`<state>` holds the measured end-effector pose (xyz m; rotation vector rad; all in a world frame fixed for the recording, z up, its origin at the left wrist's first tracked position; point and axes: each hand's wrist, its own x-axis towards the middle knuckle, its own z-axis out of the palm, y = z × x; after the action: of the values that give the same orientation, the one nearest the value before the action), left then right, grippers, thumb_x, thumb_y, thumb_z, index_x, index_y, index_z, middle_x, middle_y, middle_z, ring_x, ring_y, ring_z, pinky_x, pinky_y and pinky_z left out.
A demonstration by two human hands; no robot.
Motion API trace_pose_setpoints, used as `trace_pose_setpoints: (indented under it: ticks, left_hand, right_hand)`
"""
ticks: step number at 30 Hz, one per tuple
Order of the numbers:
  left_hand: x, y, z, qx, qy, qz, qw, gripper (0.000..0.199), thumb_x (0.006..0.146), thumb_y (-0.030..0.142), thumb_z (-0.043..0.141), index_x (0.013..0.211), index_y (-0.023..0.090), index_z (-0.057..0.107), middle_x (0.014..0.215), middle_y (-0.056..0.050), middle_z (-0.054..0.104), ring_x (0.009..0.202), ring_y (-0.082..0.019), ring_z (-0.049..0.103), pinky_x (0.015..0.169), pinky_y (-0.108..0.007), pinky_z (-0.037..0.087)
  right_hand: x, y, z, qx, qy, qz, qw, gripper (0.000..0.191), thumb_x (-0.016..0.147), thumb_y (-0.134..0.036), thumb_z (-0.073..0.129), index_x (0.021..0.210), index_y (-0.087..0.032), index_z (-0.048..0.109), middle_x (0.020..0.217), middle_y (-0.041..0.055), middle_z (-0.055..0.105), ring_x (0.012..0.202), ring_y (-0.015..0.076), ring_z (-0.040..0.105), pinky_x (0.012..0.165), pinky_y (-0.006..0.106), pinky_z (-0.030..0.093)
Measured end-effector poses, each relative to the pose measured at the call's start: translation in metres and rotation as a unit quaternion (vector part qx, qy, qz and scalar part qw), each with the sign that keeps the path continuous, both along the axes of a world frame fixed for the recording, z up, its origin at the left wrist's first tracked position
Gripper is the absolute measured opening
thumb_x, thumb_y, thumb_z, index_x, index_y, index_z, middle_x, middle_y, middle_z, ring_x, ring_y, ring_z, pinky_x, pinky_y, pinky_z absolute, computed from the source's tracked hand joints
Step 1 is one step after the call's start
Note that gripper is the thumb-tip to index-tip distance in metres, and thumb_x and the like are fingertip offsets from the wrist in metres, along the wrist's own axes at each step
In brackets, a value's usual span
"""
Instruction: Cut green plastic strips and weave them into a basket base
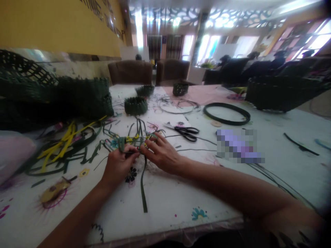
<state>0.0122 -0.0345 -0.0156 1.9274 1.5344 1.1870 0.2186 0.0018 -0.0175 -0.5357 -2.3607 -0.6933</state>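
Observation:
Near the middle of the table, a small weave of green and yellow strips (pixel 134 138) lies between my hands. My left hand (pixel 119 162) is closed on its left side, thumb and fingers pinching a green strip. Bent over the right side of the weave, my right hand (pixel 162 153) has its fingers curled and pressed on the strips; its fingertips are partly hidden. One loose green strip (pixel 143 193) hangs from the weave toward the front edge. Black-handled scissors (pixel 186 132) lie just beyond my right hand.
Loose green and yellow strips (pixel 64 144) are heaped at left. Large dark baskets (pixel 88 96) stand behind them, another basket (pixel 281 93) at back right. Small baskets (pixel 136 106) and a green ring (pixel 227 113) sit farther back. A blurred purple item (pixel 236 144) lies right. People sit in the background.

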Motion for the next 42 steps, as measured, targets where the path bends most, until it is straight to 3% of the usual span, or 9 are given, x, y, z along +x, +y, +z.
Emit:
trace_pose_setpoints:
  ticks: [4, 10, 17, 23, 26, 30, 33, 38, 42]
  left_hand:
    - [-0.002, 0.001, 0.001, 0.028, 0.008, -0.005, 1.000, 0.013, 0.085, 0.033, 0.066, 0.084, 0.021, 0.068, 0.064, 0.003, 0.067, 0.058, -0.014, 0.066, 0.061, -0.026, 0.053]
    - [0.002, -0.003, 0.008, 0.066, -0.068, -0.026, 0.995, 0.015, 0.087, 0.030, 0.064, 0.077, 0.018, 0.065, 0.095, -0.003, 0.072, 0.071, -0.013, 0.069, 0.067, -0.026, 0.057]
    - [0.008, -0.007, 0.011, 0.055, -0.125, -0.006, 0.991, 0.012, 0.087, 0.029, 0.065, 0.082, 0.017, 0.064, 0.095, -0.001, 0.071, 0.058, -0.009, 0.065, 0.059, -0.023, 0.054]
    - [0.006, -0.012, 0.013, 0.106, -0.053, 0.057, 0.991, 0.018, 0.088, 0.029, 0.065, 0.105, 0.023, 0.067, 0.077, 0.004, 0.068, 0.058, -0.008, 0.063, 0.060, -0.021, 0.050]
    - [0.002, -0.013, 0.015, 0.154, -0.048, 0.077, 0.984, 0.015, 0.090, 0.028, 0.062, 0.104, 0.022, 0.065, 0.079, 0.004, 0.064, 0.056, -0.006, 0.060, 0.058, -0.021, 0.048]
    - [-0.004, -0.011, 0.013, 0.206, -0.017, 0.052, 0.977, 0.009, 0.091, 0.024, 0.061, 0.098, 0.020, 0.064, 0.093, 0.001, 0.062, 0.055, -0.005, 0.056, 0.055, -0.021, 0.047]
    - [-0.006, -0.010, 0.013, 0.258, 0.039, 0.038, 0.965, 0.012, 0.091, 0.020, 0.060, 0.102, 0.021, 0.064, 0.099, -0.002, 0.064, 0.068, -0.008, 0.061, 0.063, -0.021, 0.051]
    - [-0.001, -0.015, 0.014, 0.365, 0.134, 0.017, 0.921, 0.028, 0.087, 0.015, 0.066, 0.114, 0.020, 0.060, 0.110, -0.006, 0.068, 0.079, -0.012, 0.067, 0.075, -0.023, 0.054]
    - [0.007, -0.018, 0.012, 0.386, 0.202, -0.020, 0.900, 0.039, 0.087, 0.018, 0.066, 0.124, 0.019, 0.054, 0.118, -0.011, 0.069, 0.093, -0.017, 0.070, 0.081, -0.025, 0.055]
  right_hand:
    - [0.001, 0.000, 0.003, -0.017, -0.015, 0.009, 1.000, 0.024, 0.101, -0.014, 0.041, 0.105, -0.010, 0.064, 0.095, 0.0118, 0.058, 0.082, 0.0202, 0.047, 0.070, 0.033, 0.042]
    - [0.003, -0.001, 0.010, 0.033, -0.005, -0.011, 0.999, 0.023, 0.101, -0.013, 0.042, 0.099, -0.014, 0.065, 0.079, 0.0038, 0.054, 0.071, 0.0172, 0.042, 0.062, 0.032, 0.033]
    - [0.009, 0.008, 0.007, -0.053, -0.009, 0.007, 0.999, 0.032, 0.097, -0.006, 0.032, 0.104, -0.013, 0.062, 0.079, 0.0028, 0.050, 0.061, 0.0140, 0.036, 0.049, 0.029, 0.021]
    - [0.014, 0.015, 0.010, -0.086, 0.002, -0.017, 0.996, 0.031, 0.092, -0.004, 0.035, 0.103, -0.014, 0.062, 0.084, 0.0043, 0.054, 0.057, 0.0123, 0.033, 0.048, 0.029, 0.019]
    - [0.018, 0.022, 0.015, -0.085, 0.043, -0.037, 0.995, 0.030, 0.092, -0.005, 0.035, 0.099, -0.015, 0.063, 0.082, 0.0035, 0.054, 0.055, 0.0120, 0.033, 0.048, 0.029, 0.020]
    - [0.022, 0.026, 0.022, -0.067, 0.085, -0.029, 0.994, 0.028, 0.094, -0.007, 0.036, 0.091, -0.014, 0.063, 0.077, 0.0030, 0.053, 0.056, 0.0117, 0.036, 0.048, 0.028, 0.020]
    - [0.022, 0.022, 0.025, -0.060, 0.083, -0.020, 0.995, 0.027, 0.094, -0.006, 0.036, 0.093, -0.014, 0.062, 0.077, 0.0027, 0.054, 0.058, 0.0115, 0.038, 0.048, 0.027, 0.022]
    - [0.014, 0.006, 0.028, -0.041, 0.061, 0.006, 0.997, 0.027, 0.095, -0.007, 0.035, 0.099, -0.014, 0.061, 0.075, 0.0012, 0.051, 0.054, 0.0109, 0.032, 0.046, 0.028, 0.019]
    - [0.005, -0.009, 0.034, -0.053, 0.032, 0.025, 0.998, 0.028, 0.095, -0.007, 0.034, 0.102, -0.013, 0.061, 0.074, 0.0012, 0.049, 0.054, 0.0115, 0.031, 0.045, 0.028, 0.018]
